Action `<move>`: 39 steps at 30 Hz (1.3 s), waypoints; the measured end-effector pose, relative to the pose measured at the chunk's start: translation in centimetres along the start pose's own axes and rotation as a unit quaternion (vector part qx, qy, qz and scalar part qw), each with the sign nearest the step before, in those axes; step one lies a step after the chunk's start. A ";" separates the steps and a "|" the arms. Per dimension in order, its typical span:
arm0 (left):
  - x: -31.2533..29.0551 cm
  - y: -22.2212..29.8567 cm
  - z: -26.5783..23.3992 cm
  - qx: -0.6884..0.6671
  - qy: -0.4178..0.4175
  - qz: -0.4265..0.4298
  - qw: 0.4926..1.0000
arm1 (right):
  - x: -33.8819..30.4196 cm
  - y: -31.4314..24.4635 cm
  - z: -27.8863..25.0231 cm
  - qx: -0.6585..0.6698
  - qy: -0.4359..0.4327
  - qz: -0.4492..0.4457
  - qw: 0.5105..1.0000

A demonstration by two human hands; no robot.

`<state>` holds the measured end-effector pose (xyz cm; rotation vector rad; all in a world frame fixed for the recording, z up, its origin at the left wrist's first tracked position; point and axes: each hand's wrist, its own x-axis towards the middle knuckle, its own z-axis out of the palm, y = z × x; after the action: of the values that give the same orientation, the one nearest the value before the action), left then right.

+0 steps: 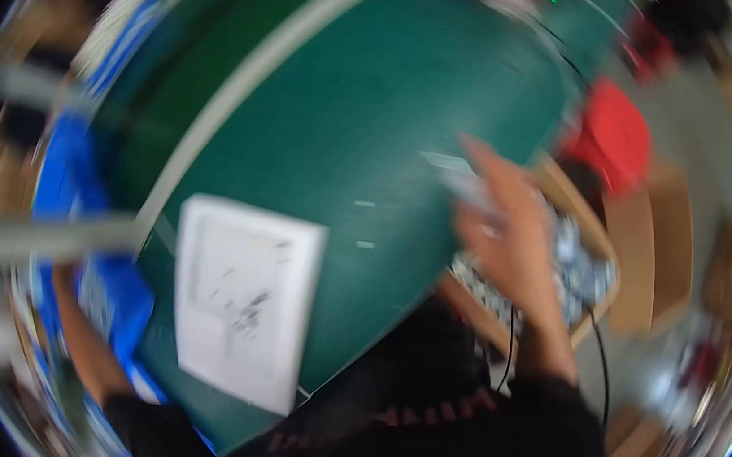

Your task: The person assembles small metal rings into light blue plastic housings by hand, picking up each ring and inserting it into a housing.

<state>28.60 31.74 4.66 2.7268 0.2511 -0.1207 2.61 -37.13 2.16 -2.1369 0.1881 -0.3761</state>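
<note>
My right hand (pixel 506 231) is over the right edge of a green tabletop (pixel 398 106), smeared by motion. A small whitish, translucent flat piece (pixel 472 189) shows between its thumb and fingers, its kind too blurred to tell. Beneath and beside this hand is an open cardboard box (pixel 613 243) of small grey-white pieces (pixel 575 257). My left forearm (pixel 88 332) reaches far to the left beside blue plastic sheeting (pixel 119 295); the hand's fingers are hidden near a pale grey bar. On the table's near left lies a white shallow tray (pixel 300 329) with several small dark bits (pixel 250 313).
A pale grey bar (pixel 49 239) crosses the left side at table height. A red stool-like object (pixel 616 135) and an open brown carton (pixel 665 254) stand beyond the table's right edge. Dark cables (pixel 601 364) hang beside the box. A light strip (pixel 237 92) runs along the tabletop.
</note>
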 end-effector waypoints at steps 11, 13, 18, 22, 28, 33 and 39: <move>-5.5 -1.4 -4.5 -0.038 0.204 -0.059 0.977 | -2.9 4.4 7.4 0.105 0.196 -0.219 0.950; -12.5 2.4 -6.4 0.011 0.258 -0.057 0.964 | -4.8 9.0 4.1 0.001 0.328 -0.212 0.920; -21.9 14.7 1.0 0.110 0.395 0.022 0.912 | -15.1 34.6 -1.3 -0.277 0.373 0.233 0.854; -22.6 16.5 3.5 0.170 0.406 0.125 0.889 | -21.9 41.4 -3.0 -0.298 0.278 0.468 0.784; -21.6 16.6 3.7 0.126 0.328 0.158 0.923 | -25.3 37.5 -2.7 -0.360 0.192 0.476 0.779; -21.1 16.0 3.8 0.159 0.289 0.186 0.926 | -26.0 39.3 -5.0 -0.325 0.103 0.511 0.789; -21.3 12.5 4.9 0.069 0.259 0.218 0.939 | -26.3 38.7 -3.7 -0.327 0.093 0.501 0.796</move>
<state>9.86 15.14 7.44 2.8269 -0.2340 0.7328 -23.09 -54.44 -33.09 -2.2672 1.6905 0.1556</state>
